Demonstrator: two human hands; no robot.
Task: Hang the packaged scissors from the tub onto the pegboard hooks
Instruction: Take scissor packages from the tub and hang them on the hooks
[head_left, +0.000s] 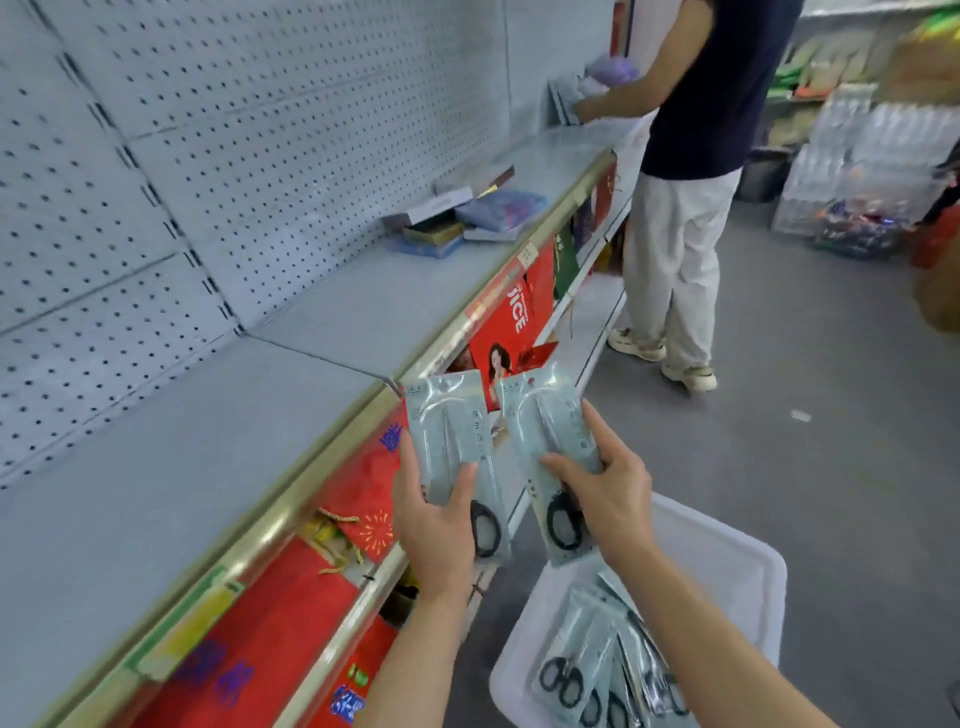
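Each hand holds one pale grey-green flat plastic pack of black-handled scissors, upright, in front of the shelf edge. The left hand is closed around the lower half of the left scissors pack, thumb pressed across its front. The right hand grips the right scissors pack from the side, fingers curled over its front, the black handle loops showing below the palm. The two packs stand just beside each other, apart. Below the right forearm sits a white rectangular plastic tub with more scissors packs lying in it. The grey perforated metal pegboard rises behind a bare grey shelf. Another person stands farther along the aisle.
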